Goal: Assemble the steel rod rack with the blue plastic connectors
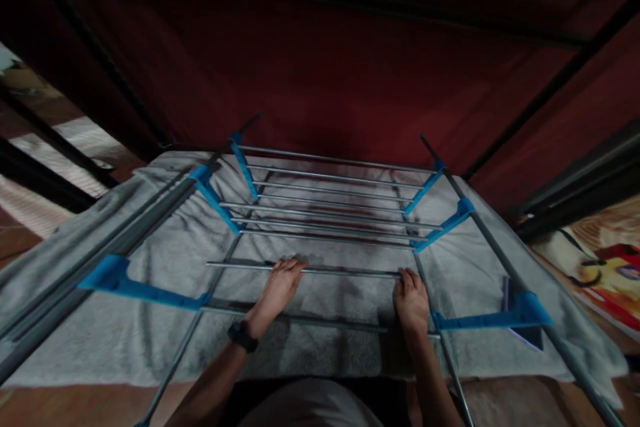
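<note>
Grey metal rods and bright blue plastic brackets make up the folding clothes-drying rack (pixel 330 213), which stands over a pale grey towel-like cloth (pixel 125 320) spread on the floor, in front of a dark red fabric wall (pixel 320 67). Both hands rest on the loose-looking thin grey metal rod (pixel 345 271) nearest the person, which runs crosswise near the front edge of the rack: the left hand (pixel 280 287), with a dark watch (pixel 243 336) on its wrist, has its fingers curled over the rod's left part, and the right hand (pixel 413 300) is closed round the rod's right end, just beside a blue bracket (pixel 487 319). So each grip is narrow and holds that rod. The step in hand seems to be seating or adjusting this rod between the rack's side rails. The next move would likely call for keeping the rod level, lining its ends up with the side supports, and pressing evenly with both hands so neither end slips.
</note>
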The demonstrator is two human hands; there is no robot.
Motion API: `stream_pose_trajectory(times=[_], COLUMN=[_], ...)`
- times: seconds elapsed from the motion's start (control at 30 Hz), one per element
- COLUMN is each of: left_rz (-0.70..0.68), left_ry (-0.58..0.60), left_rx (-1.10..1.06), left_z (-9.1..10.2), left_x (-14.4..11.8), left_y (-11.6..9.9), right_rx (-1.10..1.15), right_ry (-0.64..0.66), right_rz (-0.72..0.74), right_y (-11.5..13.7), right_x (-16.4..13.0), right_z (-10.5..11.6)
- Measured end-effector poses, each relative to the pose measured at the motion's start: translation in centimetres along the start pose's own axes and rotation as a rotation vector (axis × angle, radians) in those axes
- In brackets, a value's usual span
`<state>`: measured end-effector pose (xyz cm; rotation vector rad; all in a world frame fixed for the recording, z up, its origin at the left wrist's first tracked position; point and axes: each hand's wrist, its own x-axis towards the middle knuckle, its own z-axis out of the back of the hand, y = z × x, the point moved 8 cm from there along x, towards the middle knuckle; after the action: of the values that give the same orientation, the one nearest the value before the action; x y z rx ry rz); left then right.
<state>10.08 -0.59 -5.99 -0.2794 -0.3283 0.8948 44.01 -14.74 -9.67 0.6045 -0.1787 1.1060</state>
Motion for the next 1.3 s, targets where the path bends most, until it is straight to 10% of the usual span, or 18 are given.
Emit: stream_pose_trajectory(times=[1.3], left_rz=[0.021], left_ry=[-0.014], left_rx=[-0.020], left_z=[3.3], left_x=[-1.6], left_y=[0.2], right_rx=[-0.067], right_ry=[0.054], right_rz=[0.270], right_y=[0.5], right_x=[0.3], right_z=[0.9])
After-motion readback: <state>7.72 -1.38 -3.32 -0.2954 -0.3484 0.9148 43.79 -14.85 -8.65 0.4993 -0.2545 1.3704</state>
